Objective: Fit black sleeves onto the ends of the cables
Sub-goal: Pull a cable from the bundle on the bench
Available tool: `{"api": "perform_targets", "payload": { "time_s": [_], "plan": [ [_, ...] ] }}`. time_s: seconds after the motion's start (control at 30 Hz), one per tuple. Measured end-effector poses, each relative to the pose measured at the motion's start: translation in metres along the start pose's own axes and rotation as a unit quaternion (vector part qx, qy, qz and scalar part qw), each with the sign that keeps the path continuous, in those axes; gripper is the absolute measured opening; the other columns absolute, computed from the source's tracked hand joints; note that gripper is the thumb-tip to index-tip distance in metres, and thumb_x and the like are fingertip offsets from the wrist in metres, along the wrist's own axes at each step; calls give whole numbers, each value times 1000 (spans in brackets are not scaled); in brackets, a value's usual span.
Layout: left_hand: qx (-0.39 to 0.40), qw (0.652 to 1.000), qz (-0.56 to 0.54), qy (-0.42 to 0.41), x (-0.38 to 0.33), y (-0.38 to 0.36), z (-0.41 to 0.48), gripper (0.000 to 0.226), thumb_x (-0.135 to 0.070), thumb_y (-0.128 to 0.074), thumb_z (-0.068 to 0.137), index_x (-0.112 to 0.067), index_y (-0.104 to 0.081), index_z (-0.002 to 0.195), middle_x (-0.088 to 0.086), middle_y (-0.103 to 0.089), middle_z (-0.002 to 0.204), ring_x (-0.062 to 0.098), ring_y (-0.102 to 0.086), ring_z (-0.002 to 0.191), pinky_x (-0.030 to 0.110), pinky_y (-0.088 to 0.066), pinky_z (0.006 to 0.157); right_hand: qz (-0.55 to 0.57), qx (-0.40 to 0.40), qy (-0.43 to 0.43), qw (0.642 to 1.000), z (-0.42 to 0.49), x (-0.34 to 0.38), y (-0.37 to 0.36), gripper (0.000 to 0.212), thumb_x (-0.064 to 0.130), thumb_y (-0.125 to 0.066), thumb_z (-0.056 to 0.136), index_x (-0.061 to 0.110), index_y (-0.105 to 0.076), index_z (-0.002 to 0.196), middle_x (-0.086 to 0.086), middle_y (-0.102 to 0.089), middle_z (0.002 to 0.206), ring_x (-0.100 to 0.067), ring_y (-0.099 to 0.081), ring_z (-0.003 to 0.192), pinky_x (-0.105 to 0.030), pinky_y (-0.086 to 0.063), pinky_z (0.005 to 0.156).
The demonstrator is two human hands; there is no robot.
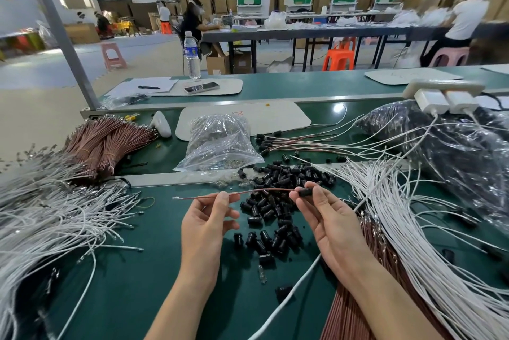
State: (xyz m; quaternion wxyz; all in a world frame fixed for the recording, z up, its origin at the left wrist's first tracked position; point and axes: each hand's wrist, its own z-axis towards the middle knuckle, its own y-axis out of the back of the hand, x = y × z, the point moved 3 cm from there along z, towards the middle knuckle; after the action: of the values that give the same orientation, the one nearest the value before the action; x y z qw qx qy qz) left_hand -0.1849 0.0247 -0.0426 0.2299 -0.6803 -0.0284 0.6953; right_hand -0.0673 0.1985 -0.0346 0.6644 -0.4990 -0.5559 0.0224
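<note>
A thin brown cable [256, 192] stretches level between my hands above the green bench. My left hand [205, 225] pinches it near its left part, and the bare metal tip sticks out to the left. My right hand [329, 218] pinches a black sleeve [305, 192] sitting on the cable's right end. Below and behind my hands lies a loose heap of black sleeves [278, 218]. Several cables with sleeves on their ends [292, 144] lie further back.
White cables [55, 218] pile up at the left and fan out at the right [413, 229]. Brown cable bundles [107, 144] lie back left and at the lower right [355, 309]. Clear bags [220, 144] and a dark bag [454, 146] sit behind; a power strip [443, 89] stands right.
</note>
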Motion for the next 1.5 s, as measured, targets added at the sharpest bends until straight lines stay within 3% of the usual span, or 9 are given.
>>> {"api": "perform_targets", "payload": {
  "time_s": [0.47, 0.6, 0.7, 0.8, 0.9, 1.07, 1.27, 1.4, 1.5],
  "plan": [
    [79, 991, 105, -32, -1, -6, -6, 5, -14, -63, 98, -12, -59, 96, 4, -79, 99, 13, -68, 76, 25, -57, 61, -19, 0, -1, 1000, -2, 7, 0, 20, 18, -67, 84, 7, -82, 91, -15, -77, 96, -20, -76, 86, -20, -60, 70],
    [114, 986, 118, -31, -4, -11, -10, 22, -28, -70, 88, -8, -64, 96, 2, -79, 98, 13, -70, 78, 24, -56, 64, -34, 32, -25, 999, -4, 1, -7, 18, 14, -70, 81, 7, -82, 93, -17, -77, 101, -23, -76, 90, -19, -60, 70],
    [140, 976, 157, -57, -7, -16, -15, 12, -31, -75, 83, -21, -71, 86, -1, -76, 85, 10, -69, 75, 19, -53, 67, -65, 81, -38, 994, -8, -7, -15, 22, 15, -71, 81, 8, -81, 99, -18, -76, 107, -26, -75, 96, -20, -59, 76],
    [167, 959, 207, -100, -8, -21, -20, 6, -27, -74, 86, -32, -72, 87, -4, -76, 86, 10, -70, 82, 21, -52, 74, -109, 123, -40, 986, -13, -16, -22, 26, 19, -72, 81, 12, -80, 104, -17, -76, 110, -25, -75, 100, -21, -58, 80],
    [157, 957, 221, -104, -9, -20, -20, 11, -25, -74, 89, -36, -72, 89, -8, -76, 88, 9, -71, 84, 22, -52, 79, -123, 117, -19, 985, -12, -15, -22, 28, 23, -73, 80, 15, -80, 106, -16, -76, 110, -24, -74, 101, -21, -58, 80],
    [126, 964, 217, -87, -6, -14, -18, 7, -29, -72, 91, -36, -73, 87, -8, -73, 80, 7, -66, 75, 13, -48, 69, -86, 77, 0, 993, -9, -4, -14, 24, 19, -70, 84, 15, -80, 105, -18, -75, 111, -24, -75, 99, -21, -58, 80],
    [161, 948, 249, -119, -8, -21, -23, 6, -33, -69, 89, -31, -75, 90, -9, -77, 89, 10, -70, 87, 33, -53, 86, -164, 141, -17, 976, -18, -16, -23, 24, 24, -67, 88, 20, -79, 108, -12, -76, 112, -25, -73, 106, -24, -58, 83],
    [137, 949, 256, -126, -9, -20, -24, 16, -42, -67, 88, -32, -72, 100, -14, -74, 90, 5, -68, 88, 32, -50, 86, -108, 96, 10, 989, -13, 2, -17, 22, 16, -62, 91, 14, -80, 104, -17, -75, 111, -28, -74, 101, -28, -60, 79],
    [107, 939, 293, -144, -7, -17, -25, 15, -46, -62, 91, -37, -69, 101, -17, -72, 94, 3, -64, 94, 28, -47, 83, -23, 14, 65, 997, -7, 29, 1, 22, 7, -56, 96, 4, -75, 104, -17, -75, 106, -27, -74, 95, -28, -62, 77]
  ]
}}
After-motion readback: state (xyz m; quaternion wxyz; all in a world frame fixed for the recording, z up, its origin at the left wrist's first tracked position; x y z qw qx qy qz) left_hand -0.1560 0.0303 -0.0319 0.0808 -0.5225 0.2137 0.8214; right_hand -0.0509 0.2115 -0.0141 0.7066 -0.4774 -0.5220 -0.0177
